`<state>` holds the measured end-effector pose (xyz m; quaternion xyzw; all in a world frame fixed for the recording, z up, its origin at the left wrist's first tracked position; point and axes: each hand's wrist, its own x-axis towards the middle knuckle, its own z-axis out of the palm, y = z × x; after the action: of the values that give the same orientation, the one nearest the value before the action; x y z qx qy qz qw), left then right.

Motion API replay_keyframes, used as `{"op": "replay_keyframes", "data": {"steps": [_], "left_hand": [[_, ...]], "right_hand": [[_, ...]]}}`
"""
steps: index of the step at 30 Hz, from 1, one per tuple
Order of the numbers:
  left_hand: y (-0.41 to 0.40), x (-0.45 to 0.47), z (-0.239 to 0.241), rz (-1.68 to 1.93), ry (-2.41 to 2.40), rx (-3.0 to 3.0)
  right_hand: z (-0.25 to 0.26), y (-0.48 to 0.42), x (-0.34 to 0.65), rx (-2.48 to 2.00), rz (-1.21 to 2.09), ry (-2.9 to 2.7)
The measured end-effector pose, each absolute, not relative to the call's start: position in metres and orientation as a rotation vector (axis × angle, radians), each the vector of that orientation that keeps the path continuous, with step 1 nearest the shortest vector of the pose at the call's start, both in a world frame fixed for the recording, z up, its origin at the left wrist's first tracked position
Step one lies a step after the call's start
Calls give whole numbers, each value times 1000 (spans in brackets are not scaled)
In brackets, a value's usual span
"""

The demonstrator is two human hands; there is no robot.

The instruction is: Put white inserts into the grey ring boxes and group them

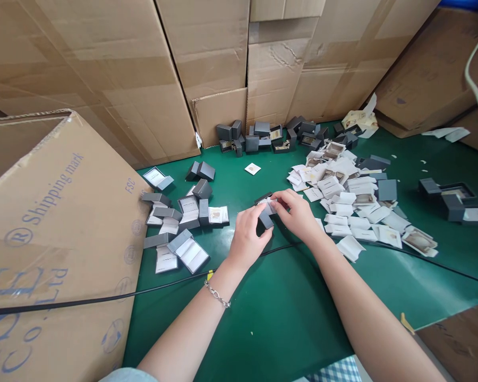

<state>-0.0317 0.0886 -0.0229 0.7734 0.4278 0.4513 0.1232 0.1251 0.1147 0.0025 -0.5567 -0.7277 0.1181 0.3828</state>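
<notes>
Above the middle of the green table, my left hand (246, 233) grips a small dark grey jewelry box (266, 220), its thumb and fingers on the box's sides. The box is open, with white showing inside. My right hand (295, 209) pinches a white insert (269, 205) at the box's upper edge; the fingertips partly hide it. To the left lie several open grey boxes with white linings (191, 253). A heap of loose white inserts (342, 204) spreads close to the right hand.
Several dark boxes (258, 139) are clustered along the back against tall cardboard cartons (211, 48). A large printed carton (71, 223) borders the left side. A black cable (103, 301) crosses the table under my arms. More grey boxes (452, 204) lie far right.
</notes>
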Motion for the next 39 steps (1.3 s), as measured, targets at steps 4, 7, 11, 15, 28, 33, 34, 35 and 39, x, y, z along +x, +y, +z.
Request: {"op": "replay_keyframes", "data": {"steps": [4, 7, 11, 15, 28, 33, 34, 35, 39], "left_hand": [[89, -31, -21, 1322, 1217, 2302], [88, -31, -20, 1327, 1192, 2349], [87, -31, -21, 1303, 1196, 2363], [88, -31, -22, 1302, 1195, 2357], [92, -33, -21, 1394, 1274, 2204], [93, -33, -23, 1392, 1284, 2172], [93, -33, -23, 1388, 1286, 2168], [93, -33, -23, 1385, 1286, 2167], [92, -33, -22, 1397, 1285, 2164]], "right_hand": [[2, 115, 124, -1442, 312, -1837], [1, 115, 125, -1459, 327, -1839], [-1, 117, 128, -1453, 346, -1862], [-2, 119, 128, -1441, 359, -1868], [-5, 115, 116, -1472, 323, -1610], [-4, 116, 116, -1468, 377, -1635], [-3, 117, 116, -1466, 402, -1634], [-3, 117, 116, -1465, 428, -1633], [-2, 118, 115, -1465, 530, -1614]]}}
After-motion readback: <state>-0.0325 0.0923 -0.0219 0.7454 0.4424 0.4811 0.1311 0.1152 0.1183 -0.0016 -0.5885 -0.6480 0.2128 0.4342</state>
